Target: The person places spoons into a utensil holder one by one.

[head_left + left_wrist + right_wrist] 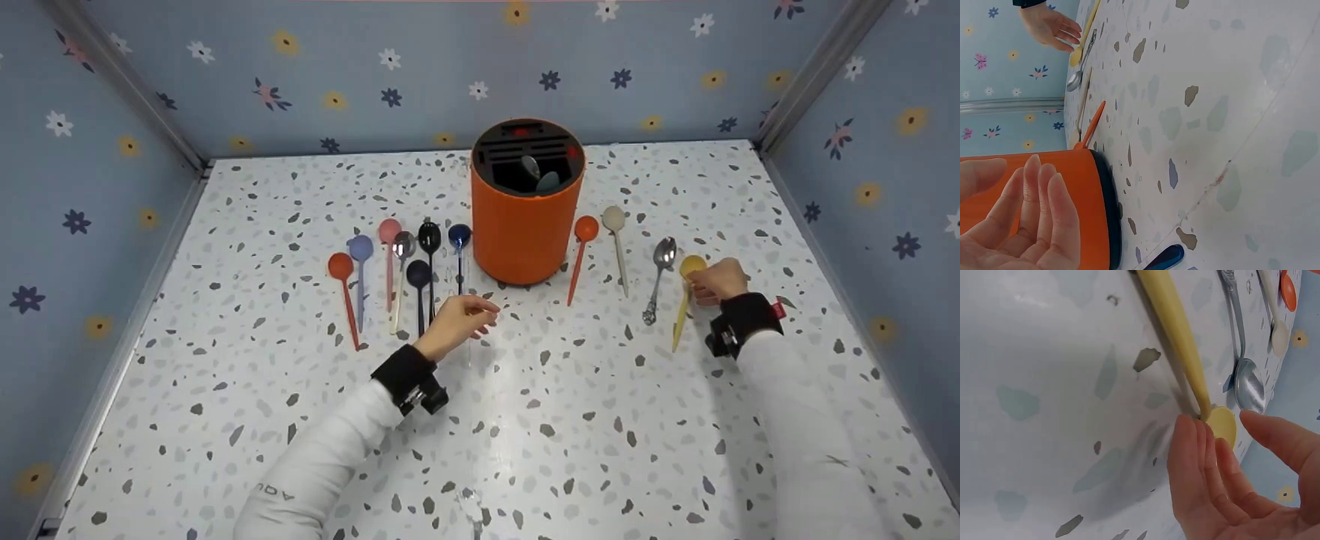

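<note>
My right hand [720, 280] is at the yellow spoon [682, 315], near the bowl end. In the right wrist view its fingertips meet the yellow spoon [1176, 329] by the neck, while the thumb stands apart from them. Left of that spoon lies a silver spoon [664, 253] with an ornate handle. My left hand [459, 325] hovers in front of the orange utensil holder [523, 240], loosely bent and holding nothing. A dark blue spoon [460, 237] lies just beyond it. Inside the holder show the bowls of a silver spoon [531, 166] and a grey-green spoon [548, 181].
Left of the holder lie several spoons, among them red [341, 267], lavender [361, 248], pink [389, 230] and black [429, 237] ones. An orange spoon [586, 229] and a cream spoon [613, 218] lie right of it. Flowered walls [435, 75] border the speckled table [570, 465].
</note>
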The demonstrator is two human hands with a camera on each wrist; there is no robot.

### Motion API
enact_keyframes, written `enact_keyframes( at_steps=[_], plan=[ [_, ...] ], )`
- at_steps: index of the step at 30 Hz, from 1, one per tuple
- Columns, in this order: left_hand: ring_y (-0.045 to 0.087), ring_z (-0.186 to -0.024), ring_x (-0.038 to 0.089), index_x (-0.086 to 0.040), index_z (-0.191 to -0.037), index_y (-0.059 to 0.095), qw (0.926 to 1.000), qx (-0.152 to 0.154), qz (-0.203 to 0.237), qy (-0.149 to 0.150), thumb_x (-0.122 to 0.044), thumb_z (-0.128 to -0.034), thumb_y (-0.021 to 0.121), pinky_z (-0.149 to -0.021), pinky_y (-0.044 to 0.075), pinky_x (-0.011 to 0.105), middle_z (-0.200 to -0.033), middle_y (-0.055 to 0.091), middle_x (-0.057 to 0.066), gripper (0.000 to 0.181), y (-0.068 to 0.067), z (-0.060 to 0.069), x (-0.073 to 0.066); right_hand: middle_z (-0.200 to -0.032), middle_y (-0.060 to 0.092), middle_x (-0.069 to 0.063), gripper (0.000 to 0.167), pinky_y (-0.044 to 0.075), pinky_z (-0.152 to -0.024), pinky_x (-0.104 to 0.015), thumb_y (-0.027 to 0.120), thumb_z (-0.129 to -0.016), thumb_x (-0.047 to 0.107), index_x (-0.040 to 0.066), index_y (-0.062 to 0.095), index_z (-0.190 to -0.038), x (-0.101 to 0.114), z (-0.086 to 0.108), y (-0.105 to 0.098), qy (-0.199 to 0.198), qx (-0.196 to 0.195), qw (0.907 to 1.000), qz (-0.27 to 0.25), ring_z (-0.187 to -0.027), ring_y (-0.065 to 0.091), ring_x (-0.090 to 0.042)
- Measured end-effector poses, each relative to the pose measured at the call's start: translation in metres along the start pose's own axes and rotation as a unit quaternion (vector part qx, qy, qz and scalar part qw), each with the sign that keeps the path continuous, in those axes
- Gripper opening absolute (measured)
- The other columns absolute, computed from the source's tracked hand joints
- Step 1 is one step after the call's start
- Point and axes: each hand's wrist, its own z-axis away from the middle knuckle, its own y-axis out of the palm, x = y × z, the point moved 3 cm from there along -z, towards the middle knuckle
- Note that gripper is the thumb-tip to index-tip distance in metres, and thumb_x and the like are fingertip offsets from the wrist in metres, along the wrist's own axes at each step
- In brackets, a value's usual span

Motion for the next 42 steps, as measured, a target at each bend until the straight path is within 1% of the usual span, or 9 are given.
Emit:
enact_keyframes(
  at_steps=[4, 11, 13, 18, 20, 25, 33, 38, 42],
  plan=[
    [0.058, -0.071, 0.030, 0.010, -0.101, 0.059, 1.0000, 0.001, 0.000, -0.007, -0.001, -0.0818, 0.053, -0.062, 0.053, 0.030, -0.084, 0.063, 0.016, 0.024, 0.001, 0.001, 0.002, -0.058, 0.059, -0.001, 0.031, 0.055, -0.063, -0.033, 0.057, -0.079, 0.012, -0.012, 0.050, -0.097, -0.006, -0.002, 0.002, 0.008, 0.011, 0.9999, -0.008, -0.055, 0.061, -0.015],
    [0.058, -0.075, 0.032, 0.011, -0.103, 0.059, 0.9997, 0.004, 0.008, -0.023, -0.002, -0.0832, 0.053, -0.067, 0.054, 0.036, -0.087, 0.062, 0.018, 0.024, 0.004, 0.002, 0.006, -0.052, 0.059, 0.002, 0.030, 0.055, -0.059, -0.028, 0.059, -0.077, 0.006, -0.014, 0.050, -0.097, -0.012, -0.001, 0.005, 0.001, 0.002, 0.9998, -0.018, -0.050, 0.061, -0.011],
    [0.058, -0.077, 0.035, 0.011, -0.104, 0.058, 0.9995, 0.009, 0.010, -0.030, -0.001, -0.0837, 0.053, -0.070, 0.053, 0.038, -0.089, 0.061, 0.020, 0.024, 0.004, 0.007, 0.000, -0.052, 0.059, 0.002, 0.024, 0.055, -0.059, -0.027, 0.059, -0.077, 0.004, -0.012, 0.052, -0.092, -0.013, 0.000, 0.005, 0.007, 0.004, 0.9994, -0.034, -0.049, 0.061, -0.011],
    [0.058, -0.077, 0.034, 0.010, -0.104, 0.058, 0.9993, 0.012, 0.013, -0.033, -0.001, -0.0840, 0.053, -0.069, 0.053, 0.035, -0.086, 0.062, 0.017, 0.024, 0.005, 0.007, 0.003, -0.052, 0.060, 0.000, 0.006, 0.055, -0.060, -0.026, 0.057, -0.076, 0.001, -0.004, 0.055, -0.076, -0.014, -0.001, 0.006, 0.025, 0.009, 0.9959, -0.086, -0.050, 0.061, -0.012],
    [0.058, -0.075, 0.032, 0.009, -0.104, 0.059, 0.9994, 0.011, 0.015, -0.029, -0.002, -0.0836, 0.053, -0.067, 0.054, 0.033, -0.085, 0.062, 0.015, 0.024, 0.006, 0.002, 0.011, -0.052, 0.060, 0.000, 0.003, 0.055, -0.062, -0.026, 0.056, -0.075, 0.000, -0.002, 0.054, -0.074, -0.015, -0.002, 0.007, 0.028, 0.006, 0.9947, -0.099, -0.051, 0.061, -0.012],
    [0.058, -0.079, 0.036, 0.010, -0.104, 0.059, 0.9994, 0.015, 0.012, -0.028, -0.003, -0.0834, 0.053, -0.069, 0.054, 0.035, -0.088, 0.063, 0.018, 0.025, 0.008, 0.003, 0.011, -0.052, 0.060, 0.000, 0.004, 0.055, -0.064, -0.027, 0.055, -0.075, -0.001, -0.002, 0.052, -0.076, -0.015, -0.003, 0.008, 0.041, 0.004, 0.9928, -0.113, -0.052, 0.061, -0.012],
    [0.058, -0.079, 0.036, 0.009, -0.104, 0.059, 0.9994, 0.015, -0.001, -0.032, -0.003, -0.0831, 0.054, -0.065, 0.054, 0.030, -0.086, 0.063, 0.016, 0.025, 0.008, 0.003, 0.012, -0.058, 0.061, 0.000, 0.010, 0.054, -0.069, -0.026, 0.054, -0.081, 0.004, 0.000, 0.045, -0.086, -0.011, -0.005, 0.009, 0.081, 0.035, 0.9866, -0.137, -0.055, 0.062, -0.011],
    [0.059, -0.074, 0.031, 0.007, -0.102, 0.061, 0.9994, 0.011, -0.008, -0.031, -0.004, -0.0826, 0.054, -0.063, 0.054, 0.028, -0.085, 0.064, 0.015, 0.024, 0.008, 0.003, 0.012, -0.061, 0.062, -0.001, 0.012, 0.053, -0.072, -0.027, 0.052, -0.086, 0.008, 0.000, 0.045, -0.089, -0.004, -0.002, 0.011, 0.079, 0.049, 0.9858, -0.139, -0.058, 0.063, -0.012],
    [0.059, -0.072, 0.029, 0.006, -0.101, 0.062, 0.9994, 0.010, -0.008, -0.031, -0.004, -0.0821, 0.055, -0.061, 0.053, 0.027, -0.083, 0.064, 0.014, 0.023, 0.009, 0.002, 0.012, -0.062, 0.061, -0.001, 0.011, 0.053, -0.073, -0.025, 0.051, -0.086, 0.008, -0.001, 0.046, -0.090, 0.003, -0.001, 0.014, 0.067, 0.056, 0.9866, -0.138, -0.059, 0.063, -0.011]
  ],
)
